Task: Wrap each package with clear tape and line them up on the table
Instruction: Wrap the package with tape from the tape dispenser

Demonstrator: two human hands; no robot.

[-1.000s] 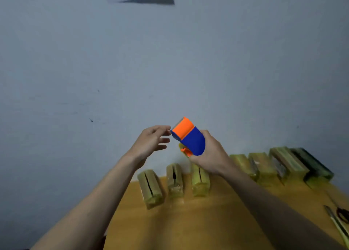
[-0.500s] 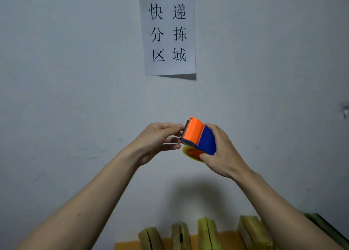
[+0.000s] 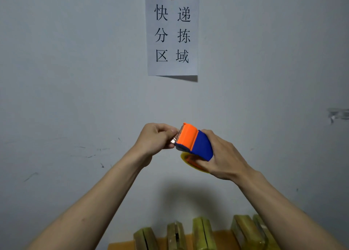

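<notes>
My right hand [image 3: 224, 157] holds an orange and blue tape dispenser [image 3: 194, 141] up in front of the wall, with a yellowish roll of clear tape [image 3: 190, 162] under it. My left hand [image 3: 156, 139] pinches the tape end at the dispenser's orange mouth. Several yellow-green taped packages stand in a row at the bottom edge: one [image 3: 145, 238], another [image 3: 176, 234], a third [image 3: 203, 232], and more to the right [image 3: 247, 231].
The orange-brown table [image 3: 122, 246] shows only as a strip at the bottom, against a grey wall. A white paper sign [image 3: 171, 34] with black characters hangs above the hands.
The view has tilted up, so the sign came into sight and the table dropped to the bottom edge. My left hand closed its fingers on the tape end at the dispenser's mouth.
</notes>
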